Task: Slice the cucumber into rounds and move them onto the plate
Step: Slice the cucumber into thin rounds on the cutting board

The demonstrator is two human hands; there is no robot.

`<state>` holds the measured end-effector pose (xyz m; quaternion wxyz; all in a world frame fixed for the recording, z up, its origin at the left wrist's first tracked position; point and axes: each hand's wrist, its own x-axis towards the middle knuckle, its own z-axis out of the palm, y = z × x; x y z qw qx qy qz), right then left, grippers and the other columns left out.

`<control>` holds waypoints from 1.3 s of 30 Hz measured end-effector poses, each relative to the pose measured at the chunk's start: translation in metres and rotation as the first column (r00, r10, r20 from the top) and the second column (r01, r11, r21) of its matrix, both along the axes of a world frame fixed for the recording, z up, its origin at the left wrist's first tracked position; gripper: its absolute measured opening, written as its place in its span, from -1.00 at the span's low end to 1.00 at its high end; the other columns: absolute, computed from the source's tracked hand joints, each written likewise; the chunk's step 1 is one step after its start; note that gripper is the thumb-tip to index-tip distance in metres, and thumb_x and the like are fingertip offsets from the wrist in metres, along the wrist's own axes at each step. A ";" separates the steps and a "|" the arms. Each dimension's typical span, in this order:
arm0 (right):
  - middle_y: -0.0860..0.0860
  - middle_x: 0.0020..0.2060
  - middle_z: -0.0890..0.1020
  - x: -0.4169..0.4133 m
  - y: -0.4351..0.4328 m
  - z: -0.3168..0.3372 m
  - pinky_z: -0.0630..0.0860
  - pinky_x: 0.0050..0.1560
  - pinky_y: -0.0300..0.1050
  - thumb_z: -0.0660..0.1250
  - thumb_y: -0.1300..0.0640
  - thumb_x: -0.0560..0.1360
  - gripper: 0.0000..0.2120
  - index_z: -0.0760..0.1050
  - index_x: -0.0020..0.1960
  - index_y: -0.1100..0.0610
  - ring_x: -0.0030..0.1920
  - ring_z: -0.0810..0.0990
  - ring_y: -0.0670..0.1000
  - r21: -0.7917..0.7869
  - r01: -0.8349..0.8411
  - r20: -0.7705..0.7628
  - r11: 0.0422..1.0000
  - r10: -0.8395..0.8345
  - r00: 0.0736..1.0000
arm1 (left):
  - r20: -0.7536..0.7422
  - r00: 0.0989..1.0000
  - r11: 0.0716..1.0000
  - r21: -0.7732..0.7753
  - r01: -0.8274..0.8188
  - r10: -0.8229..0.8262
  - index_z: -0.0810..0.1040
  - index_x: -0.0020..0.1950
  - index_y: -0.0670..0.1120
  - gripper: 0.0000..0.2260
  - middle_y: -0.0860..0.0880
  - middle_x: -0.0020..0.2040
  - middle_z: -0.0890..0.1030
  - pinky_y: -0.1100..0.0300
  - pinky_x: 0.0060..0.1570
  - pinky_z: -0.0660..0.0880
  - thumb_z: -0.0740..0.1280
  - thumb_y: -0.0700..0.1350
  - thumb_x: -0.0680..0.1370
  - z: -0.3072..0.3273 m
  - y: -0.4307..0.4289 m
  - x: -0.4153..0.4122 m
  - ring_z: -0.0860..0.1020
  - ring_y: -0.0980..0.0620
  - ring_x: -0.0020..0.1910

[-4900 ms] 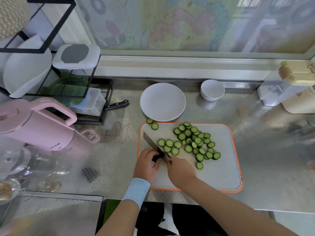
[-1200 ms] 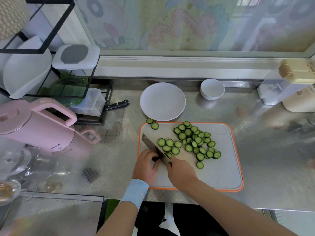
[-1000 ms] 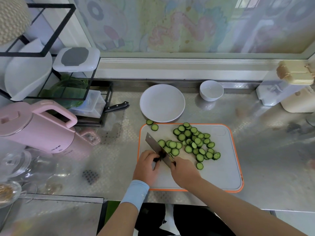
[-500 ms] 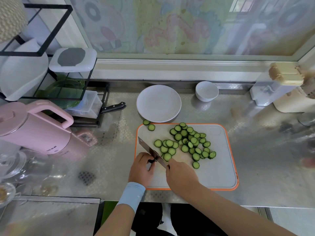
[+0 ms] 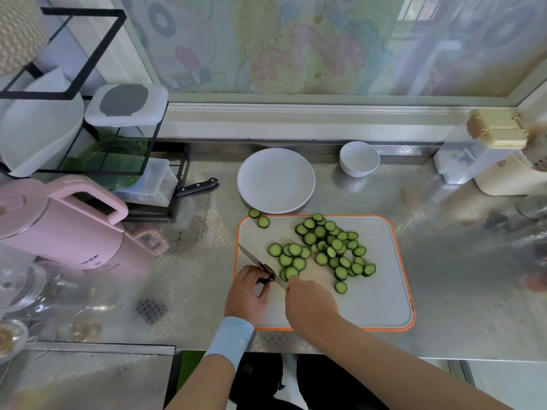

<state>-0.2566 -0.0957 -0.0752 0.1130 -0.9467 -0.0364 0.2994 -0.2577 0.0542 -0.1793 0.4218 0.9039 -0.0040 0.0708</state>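
Note:
Several green cucumber rounds [image 5: 328, 250] lie spread over the grey cutting board [image 5: 370, 303] with an orange rim. Two more rounds [image 5: 263, 221] sit at the board's far left corner, one just off it. My left hand [image 5: 247, 295] pinches the small dark cucumber end [image 5: 264, 280] at the board's left edge. My right hand [image 5: 310, 303] grips a knife [image 5: 256, 260] whose blade runs diagonally, pressed against that end. The white plate [image 5: 276, 180] stands bare just behind the board.
A small white bowl [image 5: 359, 158] stands right of the plate. A pink kettle [image 5: 59, 226] and glassware fill the left side. A black rack holds containers, with a second knife [image 5: 196, 186] beside it. White and cream appliances [image 5: 488, 155] stand at the far right.
The knife stays at the cucumber end between my hands, shifting slightly as it cuts. A fresh round lies by the blade. The view has drifted a little.

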 end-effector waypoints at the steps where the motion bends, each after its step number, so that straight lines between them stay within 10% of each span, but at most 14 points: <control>1: 0.10 -0.03 0.60 0.001 0.001 -0.002 0.34 -0.32 -0.12 0.17 0.26 0.55 -0.84 0.36 0.12 0.14 -0.17 0.50 0.12 -0.001 0.006 -0.011 1.000 -0.006 1.000 | -0.004 1.000 1.000 -0.004 -0.002 0.002 0.59 -0.12 -0.08 -0.84 0.13 -0.09 0.55 0.21 -0.12 0.56 0.48 -0.27 0.39 0.000 0.000 0.000 0.57 0.14 -0.15; 26: -0.03 -0.36 0.34 -0.003 -0.006 0.000 0.17 -0.47 -0.13 0.08 0.06 0.64 -0.86 0.26 -0.06 0.08 -0.28 0.43 0.10 0.107 0.026 0.082 0.994 -0.035 0.996 | 0.024 1.000 1.000 0.017 0.014 -0.015 0.59 -0.16 -0.13 -0.84 0.01 -0.12 0.57 0.22 -0.17 0.55 0.51 -0.32 0.36 0.001 0.002 -0.001 0.55 0.13 -0.18; 39: 0.09 -0.09 0.59 -0.008 -0.003 0.009 0.37 -0.26 -0.09 0.14 0.17 0.61 -0.94 0.37 0.05 0.11 -0.22 0.44 0.09 0.042 0.035 0.026 0.998 -0.036 0.999 | 0.014 1.000 1.000 0.007 -0.004 0.004 0.59 -0.16 -0.09 -0.86 0.06 -0.13 0.57 0.14 -0.20 0.57 0.34 -0.04 0.44 -0.001 0.004 -0.002 0.56 0.11 -0.19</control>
